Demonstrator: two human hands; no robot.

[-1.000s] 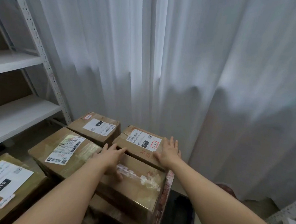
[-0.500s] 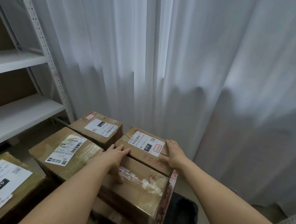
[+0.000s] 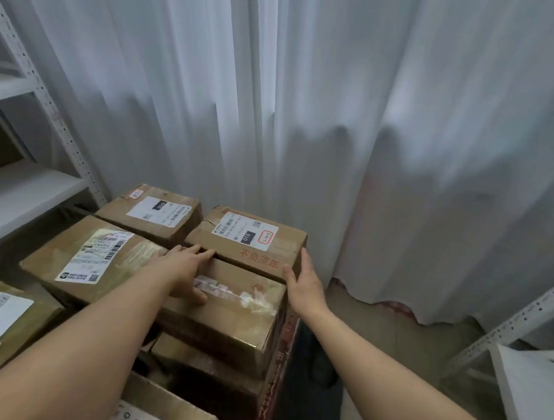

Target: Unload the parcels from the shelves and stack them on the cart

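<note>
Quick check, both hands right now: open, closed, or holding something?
Left hand: open, fingers straight, touching the near side of the red-lettered parcel.
Right hand: open, fingers straight, pressed flat against that parcel's right side.

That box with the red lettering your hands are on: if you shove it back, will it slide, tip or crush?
The box with red lettering looks like stiff cardboard with square corners, so it likely won't crush. It is low and flat, so it should probably slide rather than tip. Its right side sits near the stack's edge by the right hand, so push straight.
</note>
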